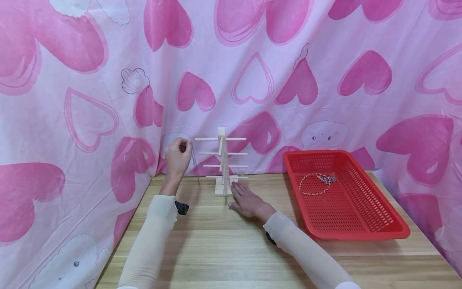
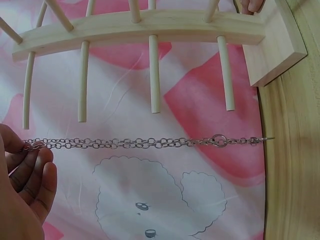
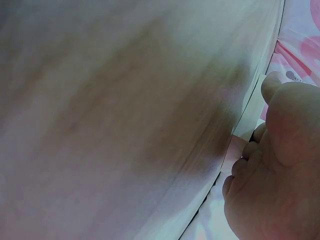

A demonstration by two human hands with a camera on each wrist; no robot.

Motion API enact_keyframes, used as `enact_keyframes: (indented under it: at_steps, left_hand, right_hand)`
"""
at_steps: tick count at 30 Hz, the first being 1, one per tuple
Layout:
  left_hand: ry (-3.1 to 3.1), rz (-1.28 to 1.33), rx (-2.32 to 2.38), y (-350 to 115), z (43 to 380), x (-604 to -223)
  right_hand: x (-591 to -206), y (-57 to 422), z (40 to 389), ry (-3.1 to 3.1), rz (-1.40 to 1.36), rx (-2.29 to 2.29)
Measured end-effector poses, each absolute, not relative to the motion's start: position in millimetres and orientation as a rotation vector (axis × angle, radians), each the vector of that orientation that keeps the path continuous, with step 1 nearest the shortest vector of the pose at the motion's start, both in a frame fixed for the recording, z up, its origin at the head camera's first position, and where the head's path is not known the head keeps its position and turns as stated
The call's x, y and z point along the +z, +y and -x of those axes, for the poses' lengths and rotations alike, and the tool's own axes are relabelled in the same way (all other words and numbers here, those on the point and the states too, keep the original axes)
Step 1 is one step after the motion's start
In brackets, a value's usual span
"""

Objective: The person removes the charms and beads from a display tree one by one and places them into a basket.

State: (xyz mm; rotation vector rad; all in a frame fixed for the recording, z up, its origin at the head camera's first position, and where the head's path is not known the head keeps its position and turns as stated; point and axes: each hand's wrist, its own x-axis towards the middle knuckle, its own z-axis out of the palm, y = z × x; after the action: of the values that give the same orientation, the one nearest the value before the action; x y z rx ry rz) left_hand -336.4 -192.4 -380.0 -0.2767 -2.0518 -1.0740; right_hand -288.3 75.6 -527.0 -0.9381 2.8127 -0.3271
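Observation:
A pale wooden rack (image 1: 224, 162) with several thin pegs (image 2: 154, 75) on its post stands at the back of the table. My left hand (image 1: 178, 157) is raised to the left of the rack, pinching a silver chain necklace (image 2: 150, 143) at one end. The chain hangs down in two strands to a small ring, apart from the pegs. Low on the other side, my right hand (image 1: 247, 200) has its fingers extended and touches the rack's base (image 1: 219, 188). In the right wrist view the palm hides most of that base.
A red plastic basket (image 1: 306, 216) stands on the right of the wooden table (image 1: 223, 249). In it lie a beaded necklace (image 1: 300, 186) and a bunch of silvery jewellery (image 1: 328, 179). A pink heart-patterned curtain (image 1: 249, 24) hangs behind and at the sides.

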Motion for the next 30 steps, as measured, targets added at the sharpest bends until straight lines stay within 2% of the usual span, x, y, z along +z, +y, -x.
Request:
enact_keyframes:
  at_steps: [30]
  left_hand:
    - [-2.024,0.239,-1.054,-199.5,328.4,-376.8]
  right_hand:
    - [-515.3,76.1,288.7,2.797,0.915,-0.334]
